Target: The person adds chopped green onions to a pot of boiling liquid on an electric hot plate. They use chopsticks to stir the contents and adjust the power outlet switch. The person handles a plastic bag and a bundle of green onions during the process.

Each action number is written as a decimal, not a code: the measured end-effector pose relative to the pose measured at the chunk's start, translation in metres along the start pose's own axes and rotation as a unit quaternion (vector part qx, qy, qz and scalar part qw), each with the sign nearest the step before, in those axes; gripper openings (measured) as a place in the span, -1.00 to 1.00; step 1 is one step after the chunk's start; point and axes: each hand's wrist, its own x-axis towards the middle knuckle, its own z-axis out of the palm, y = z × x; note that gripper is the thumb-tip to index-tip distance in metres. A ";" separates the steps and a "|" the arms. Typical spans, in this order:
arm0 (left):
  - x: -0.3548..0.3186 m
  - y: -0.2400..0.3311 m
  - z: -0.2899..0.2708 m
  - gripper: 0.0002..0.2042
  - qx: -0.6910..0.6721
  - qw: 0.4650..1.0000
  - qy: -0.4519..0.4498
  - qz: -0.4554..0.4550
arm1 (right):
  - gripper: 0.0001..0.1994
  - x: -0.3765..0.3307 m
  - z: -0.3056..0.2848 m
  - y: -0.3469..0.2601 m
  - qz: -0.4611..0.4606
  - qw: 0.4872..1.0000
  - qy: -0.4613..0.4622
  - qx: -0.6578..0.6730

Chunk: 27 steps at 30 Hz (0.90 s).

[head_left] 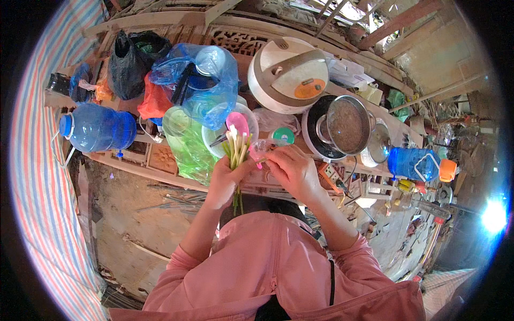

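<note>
A bunch of spring onions point(236, 148), white at the top ends and green below, is gripped upright in my left hand point(226, 181). Thin green leaves hang down beneath that hand. Just to the right, my right hand point(293, 168) is closed in a pinch. What lies between its fingertips is too small to make out. Beside those fingertips is a clear and pink plastic bag point(262, 147). Behind the onions stand a white bowl point(249, 119) and a pink scoop-like piece point(236, 122).
A rice cooker point(286, 75) stands at the back; right of it, a steel pot point(349, 125) sits on a black cooktop point(316, 131). Blue point(222, 64) and green plastic bags point(190, 152) crowd the left. Blue water jugs point(101, 128) flank the wooden bench. A green-lidded jar point(283, 135) is near my right hand.
</note>
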 end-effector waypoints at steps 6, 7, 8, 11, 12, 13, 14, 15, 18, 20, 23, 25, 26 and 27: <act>-0.022 -0.036 0.034 -0.86 0.004 0.999 -0.017 -0.039 | -0.84 -0.053 -0.021 0.009 0.011 1.000 -0.005 -0.002; -0.025 -0.042 0.038 -0.86 0.018 0.999 -0.034 -0.030 | -0.84 -0.062 -0.025 0.011 0.013 1.000 -0.006 -0.007; -0.028 -0.048 0.042 -0.86 0.036 0.998 -0.045 -0.036 | -0.83 -0.071 -0.029 0.014 0.014 1.000 -0.004 -0.008; -0.034 -0.065 0.055 -0.83 0.071 0.995 -0.056 -0.052 | -0.83 -0.092 -0.042 0.023 0.012 1.000 0.012 -0.005; -0.036 -0.070 0.061 -0.82 0.067 0.995 -0.061 -0.051 | -0.83 -0.098 -0.046 0.027 0.020 1.000 0.012 0.001; -0.038 -0.074 0.068 -0.81 0.072 0.993 -0.057 -0.068 | -0.83 -0.103 -0.051 0.031 0.010 1.000 0.014 -0.003; -0.039 -0.077 0.074 -0.76 0.086 0.991 -0.068 -0.073 | -0.83 -0.107 -0.055 0.036 0.010 1.000 0.010 -0.003; -0.038 -0.078 0.080 -0.76 0.089 0.992 -0.074 -0.045 | -0.82 -0.110 -0.059 0.041 0.008 1.000 0.013 0.004; -0.033 -0.075 0.104 -0.75 0.127 0.989 -0.077 0.004 | -0.80 -0.115 -0.074 0.056 0.002 1.000 0.015 -0.003; -0.030 -0.068 0.121 -0.75 0.171 0.984 -0.057 -0.006 | -0.80 -0.116 -0.085 0.064 0.023 0.999 0.028 0.034; -0.027 -0.053 0.144 -0.76 0.116 0.986 -0.104 0.060 | -0.82 -0.113 -0.102 0.075 0.050 0.996 0.043 0.054; -0.020 -0.044 0.161 -0.78 0.123 0.987 -0.087 0.052 | -0.82 -0.110 -0.114 0.083 0.064 0.995 0.053 0.058; -0.018 -0.041 0.169 -0.79 0.117 0.988 -0.078 0.058 | -0.84 -0.108 -0.122 0.089 0.053 0.994 0.078 0.061; -0.014 -0.038 0.177 -0.79 0.111 0.989 -0.069 0.064 | -0.85 -0.105 -0.130 0.095 0.059 0.991 0.100 0.062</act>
